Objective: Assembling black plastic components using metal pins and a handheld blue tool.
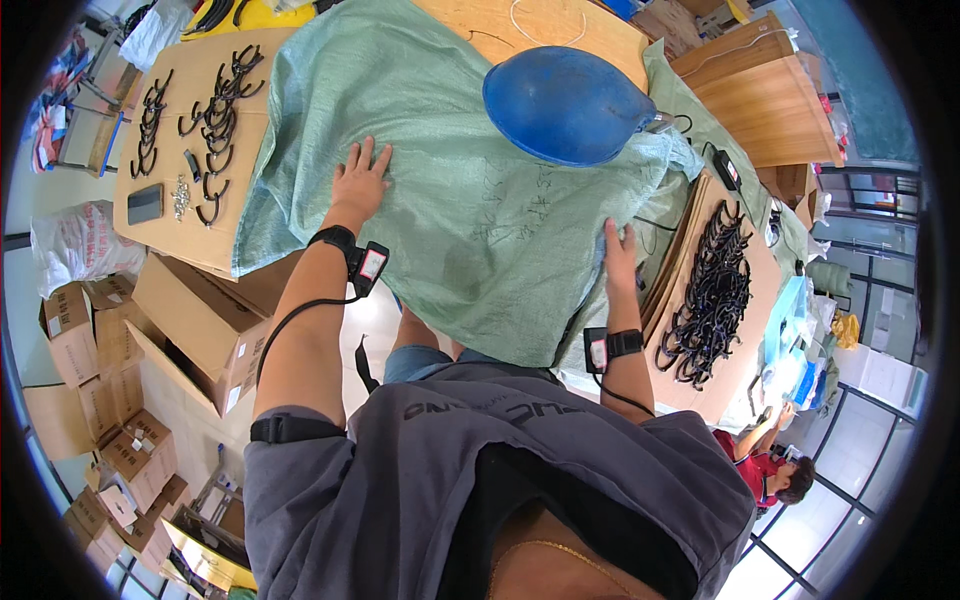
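A green woven plastic sheet (440, 200), with faint dark marks on it, covers the middle of the table and hangs over its near edge. My left hand (360, 182) lies on the sheet with its fingers spread. Over at the sheet's right side is my right hand (619, 250), fingers stretched out, touching the sheet near its edge; nothing shows in its grasp. Beyond my hands a blue rounded basin (565, 105) rests on the sheet. Each wrist wears a black strap with a small boxed device and a cable.
Black curved pieces (222, 110) lie on cardboard at left, beside a phone (145, 204) and small metal parts (181, 197). More black curved pieces (708, 295) pile on cardboard (750, 330) at right. An open carton (200, 325) stands lower left. A person in red (760, 465) works at far right.
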{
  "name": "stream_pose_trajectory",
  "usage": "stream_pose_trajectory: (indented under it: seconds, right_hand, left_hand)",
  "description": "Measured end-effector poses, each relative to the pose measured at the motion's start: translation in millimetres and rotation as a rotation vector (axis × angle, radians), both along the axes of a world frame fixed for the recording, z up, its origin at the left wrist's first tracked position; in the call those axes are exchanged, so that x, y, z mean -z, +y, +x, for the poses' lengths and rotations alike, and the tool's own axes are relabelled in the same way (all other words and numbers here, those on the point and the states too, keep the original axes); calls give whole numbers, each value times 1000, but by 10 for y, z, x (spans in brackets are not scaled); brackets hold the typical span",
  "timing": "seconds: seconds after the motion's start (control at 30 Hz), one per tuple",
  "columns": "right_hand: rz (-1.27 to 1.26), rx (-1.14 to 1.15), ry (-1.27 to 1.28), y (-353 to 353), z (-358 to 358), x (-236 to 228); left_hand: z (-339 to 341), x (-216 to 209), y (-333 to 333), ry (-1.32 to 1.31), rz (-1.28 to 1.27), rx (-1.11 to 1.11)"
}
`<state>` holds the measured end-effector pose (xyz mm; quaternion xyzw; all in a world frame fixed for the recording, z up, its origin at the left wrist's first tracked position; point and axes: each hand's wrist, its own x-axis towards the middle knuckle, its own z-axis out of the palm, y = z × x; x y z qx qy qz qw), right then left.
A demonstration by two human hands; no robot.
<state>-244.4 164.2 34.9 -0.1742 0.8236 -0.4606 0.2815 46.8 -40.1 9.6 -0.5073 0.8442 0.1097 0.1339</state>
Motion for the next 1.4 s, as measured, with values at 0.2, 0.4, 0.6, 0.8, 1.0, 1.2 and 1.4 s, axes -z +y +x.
stream_pose_trajectory:
  seconds: [0.2,0.4,0.6,0.8,1.0,1.2,1.4]
  right_hand:
    - [-14,53,-178,-244,241,-223]
    - [-219,113,-436,-330,43,-79]
    - [-454,245,-580,-285,-11,-75]
    - [-541,269,-618,-178,-79,-174]
    - [-724,204,-722,-168,-378,-487]
    - [-605,265,-550,-87,-561,-179]
    - [-706,165,-999,-64,-47,-28]
  left_hand:
    - [-25,-5,6,-8,20,-22]
    - [-23,18,-4,-10,17,-24]
    - [-18,16,7,-16,39,-17]
    - [-22,6,5,-1,42,-16]
    - [13,-10,-23,17,68,-10]
    - [4,-5,-35,8,46,13]
    - [-3,1,-48,-10,43,24]
